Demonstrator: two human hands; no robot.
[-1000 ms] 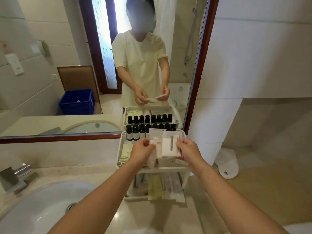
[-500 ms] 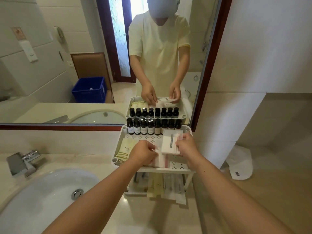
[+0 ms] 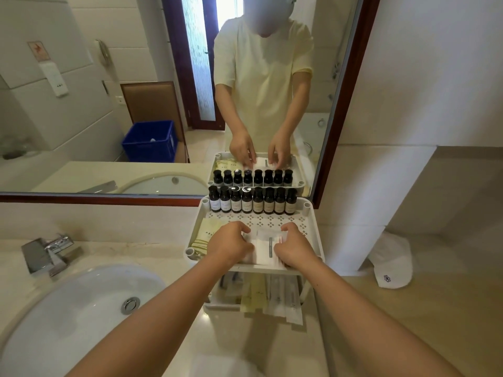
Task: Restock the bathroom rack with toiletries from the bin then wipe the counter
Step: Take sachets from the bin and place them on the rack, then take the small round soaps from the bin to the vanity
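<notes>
Rack [image 3: 317, 235] stands on bench [image 3: 381, 308] against mirror [image 3: 81, 118]. Left hand [image 3: 231, 244] and right hand [image 3: 294, 248] sit side by side over the top tier with a small gap between them. Each has its fingers curled on one end of the white packets [image 3: 268, 240], which lie flat at the tier's 6 o'clock edge. Bottles [image 3: 253, 201]: one upright row at the tier's 12 o'clock. Yellow sachets [image 3: 205, 232] at 9 o'clock, just beside left hand. Lower tier holds long wrappers [image 3: 275, 297]; kind unclear. Sink [image 3: 68, 308] at 8 o'clock of rack, tap [image 3: 46, 254] at 9. Blue bin [image 3: 149, 140] seen only in mirror.
</notes>
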